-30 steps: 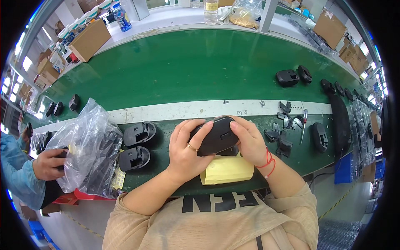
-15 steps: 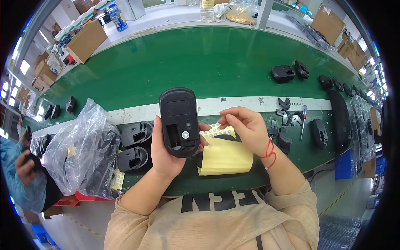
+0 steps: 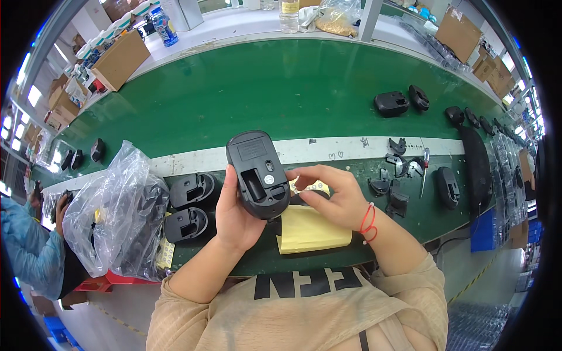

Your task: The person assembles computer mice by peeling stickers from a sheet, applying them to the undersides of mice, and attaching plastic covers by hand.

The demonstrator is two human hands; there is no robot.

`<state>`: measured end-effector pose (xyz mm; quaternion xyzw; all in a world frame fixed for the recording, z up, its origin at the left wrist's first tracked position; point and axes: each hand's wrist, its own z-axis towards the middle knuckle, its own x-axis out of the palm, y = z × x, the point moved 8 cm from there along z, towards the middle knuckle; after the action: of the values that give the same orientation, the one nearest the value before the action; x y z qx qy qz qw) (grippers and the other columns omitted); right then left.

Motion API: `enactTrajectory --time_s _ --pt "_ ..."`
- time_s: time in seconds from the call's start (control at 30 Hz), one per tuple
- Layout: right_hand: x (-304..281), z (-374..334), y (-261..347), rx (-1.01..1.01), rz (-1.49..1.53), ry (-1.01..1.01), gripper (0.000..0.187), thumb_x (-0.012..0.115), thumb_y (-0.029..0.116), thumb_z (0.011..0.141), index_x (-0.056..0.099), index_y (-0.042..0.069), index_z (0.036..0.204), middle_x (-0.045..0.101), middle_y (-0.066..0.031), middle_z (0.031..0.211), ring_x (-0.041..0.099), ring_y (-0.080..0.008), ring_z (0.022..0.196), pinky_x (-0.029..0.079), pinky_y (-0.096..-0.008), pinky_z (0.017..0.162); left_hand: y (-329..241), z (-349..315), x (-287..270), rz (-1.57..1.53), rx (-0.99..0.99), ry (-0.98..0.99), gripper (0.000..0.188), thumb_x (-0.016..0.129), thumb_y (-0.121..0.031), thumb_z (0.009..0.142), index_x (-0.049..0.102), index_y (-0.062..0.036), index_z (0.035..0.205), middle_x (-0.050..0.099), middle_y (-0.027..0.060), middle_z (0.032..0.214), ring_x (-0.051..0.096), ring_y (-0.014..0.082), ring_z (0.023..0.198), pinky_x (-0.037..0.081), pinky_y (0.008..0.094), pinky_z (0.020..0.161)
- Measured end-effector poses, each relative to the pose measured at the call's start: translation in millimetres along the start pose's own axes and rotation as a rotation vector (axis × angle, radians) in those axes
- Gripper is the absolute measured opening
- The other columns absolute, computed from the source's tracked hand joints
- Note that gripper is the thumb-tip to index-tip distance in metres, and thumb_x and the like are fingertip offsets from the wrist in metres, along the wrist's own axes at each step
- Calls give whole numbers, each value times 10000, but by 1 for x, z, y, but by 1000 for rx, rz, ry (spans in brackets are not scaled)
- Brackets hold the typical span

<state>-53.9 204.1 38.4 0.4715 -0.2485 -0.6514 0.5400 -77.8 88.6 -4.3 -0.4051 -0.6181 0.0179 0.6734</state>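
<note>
My left hand (image 3: pixel 239 225) is closed around a black computer mouse (image 3: pixel 249 153), its underside facing me and its battery bay uncovered. A small round pale sticker (image 3: pixel 268 179) sits on that underside beside the bay. At the mouse's right edge is my right hand (image 3: pixel 335 196), its fingers curved and apart, with the fingertips close to or touching the casing. Below that hand lies a yellow paper sheet (image 3: pixel 313 231), folded over. A sheet of round stickers (image 3: pixel 321 186) shows partly behind it, along with a dark rounded part mostly hidden by my fingers.
Two black mice (image 3: pixel 190 190) lie left of my hands, beside a clear plastic bag (image 3: pixel 117 216). To the right are black plastic parts (image 3: pixel 397 198), a screwdriver (image 3: pixel 425 169) and another mouse (image 3: pixel 448 187). More mice (image 3: pixel 391 103) lie farther back. At far left stands a blue-sleeved person (image 3: pixel 32 245).
The mouse has tilted and turned in my left hand, shifting slightly right. My right hand has moved left and down to its edge, with its fingers spreading. The person at left has moved their hands.
</note>
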Motion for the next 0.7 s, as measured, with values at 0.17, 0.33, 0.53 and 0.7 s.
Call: enactTrajectory --time_s 0.17,0.33,0.53,0.7 --pt "-36 4 -7 9 -379 -132 194 571 91 728 574 5 902 587 -131 802 576 -255 739 445 -306 663 -2 1 2 30 26 18 544 228 -484 865 409 -74 1173 486 225 1097 579 292 807 498 344 643" --pt "-128 -24 -27 423 -1046 -79 260 630 123 653 569 19 883 573 -127 801 556 -272 759 442 -340 673 -4 2 -5 54 40 -103 528 269 -472 860 409 -77 1181 493 213 1097 579 285 810 490 358 684" --pt "-92 -59 -27 515 -1036 249 428 656 129 600 530 38 999 495 -119 961 524 -270 856 434 -339 748 1 0 -18 76 -18 -199 518 286 -484 851 462 -82 1125 526 179 1046 577 258 741 478 322 587" --pt "-85 -59 -41 272 -1100 135 113 582 75 628 551 11 716 509 -103 748 519 -254 728 445 -337 669 3 2 -4 83 6 -74 493 287 -435 862 419 -65 1160 512 206 1056 575 280 802 480 362 702"
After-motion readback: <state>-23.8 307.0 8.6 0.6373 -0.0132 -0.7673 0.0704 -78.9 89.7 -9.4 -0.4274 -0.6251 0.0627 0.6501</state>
